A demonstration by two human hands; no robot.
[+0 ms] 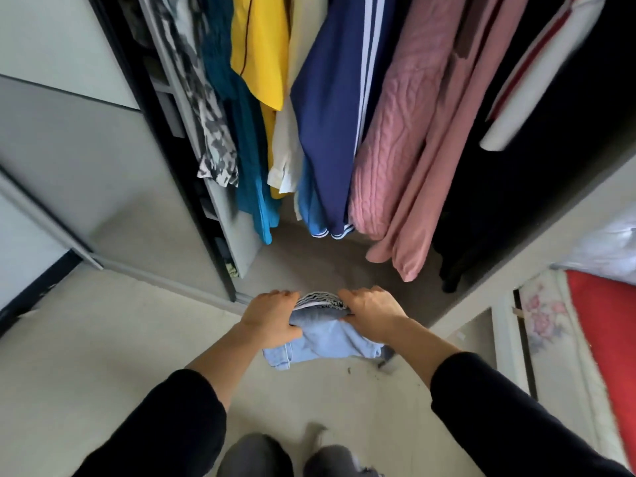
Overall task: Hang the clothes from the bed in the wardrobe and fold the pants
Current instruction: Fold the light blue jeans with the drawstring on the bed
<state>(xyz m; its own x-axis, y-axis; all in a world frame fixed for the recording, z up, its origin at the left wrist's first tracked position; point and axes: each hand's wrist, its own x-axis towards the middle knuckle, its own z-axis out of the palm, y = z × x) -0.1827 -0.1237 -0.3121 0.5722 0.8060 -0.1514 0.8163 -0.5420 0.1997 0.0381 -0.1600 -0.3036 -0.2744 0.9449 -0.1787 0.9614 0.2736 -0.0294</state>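
Both hands, left hand [272, 318] and right hand [373, 315], grip a folded stack of pants [327, 333] before the open wardrobe [537, 232].

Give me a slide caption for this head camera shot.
Left hand and right hand grip a stack of folded clothes before the open wardrobe of hanging garments.

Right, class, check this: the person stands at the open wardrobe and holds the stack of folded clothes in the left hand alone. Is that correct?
Not quite. The head view shows both hands holding it: the left hand grips the left side of the stack of folded clothes and the right hand grips its right side. The person does stand at the open wardrobe.
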